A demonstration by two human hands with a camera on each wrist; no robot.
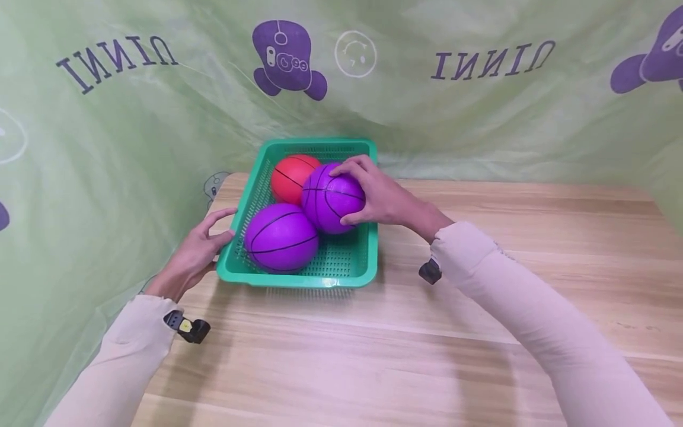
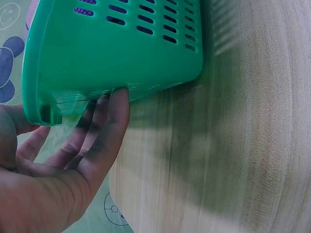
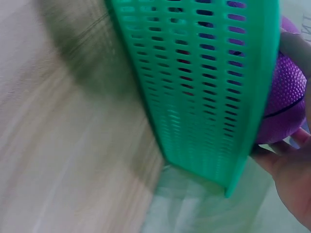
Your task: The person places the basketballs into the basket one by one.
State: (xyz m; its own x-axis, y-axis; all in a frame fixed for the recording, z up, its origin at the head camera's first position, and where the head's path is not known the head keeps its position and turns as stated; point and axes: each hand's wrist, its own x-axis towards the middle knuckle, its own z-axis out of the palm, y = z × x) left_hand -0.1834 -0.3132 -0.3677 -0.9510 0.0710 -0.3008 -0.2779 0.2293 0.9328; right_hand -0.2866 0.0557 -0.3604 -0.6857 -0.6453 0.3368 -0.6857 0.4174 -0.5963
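A green plastic basket point(image 1: 372, 255) with slotted walls holds three small basketballs with black seam lines. My right hand point(image 1: 381, 196) grips one purple basketball point(image 1: 325, 198) from its right side, fingers over its top and thumb low on the near side. This ball shows above the basket's rim in the right wrist view. Another purple basketball point(image 1: 281, 237) lies in the near left part, and a red basketball point(image 1: 290, 178) sits behind them. At the basket's left side, my left hand point(image 2: 73, 160) touches the outer wall with extended fingers, below the rim.
The basket stands on a wood-grain table point(image 1: 347, 356), near its back left corner. A green curtain point(image 1: 203, 118) with purple printed figures and lettering hangs behind and along the left side.
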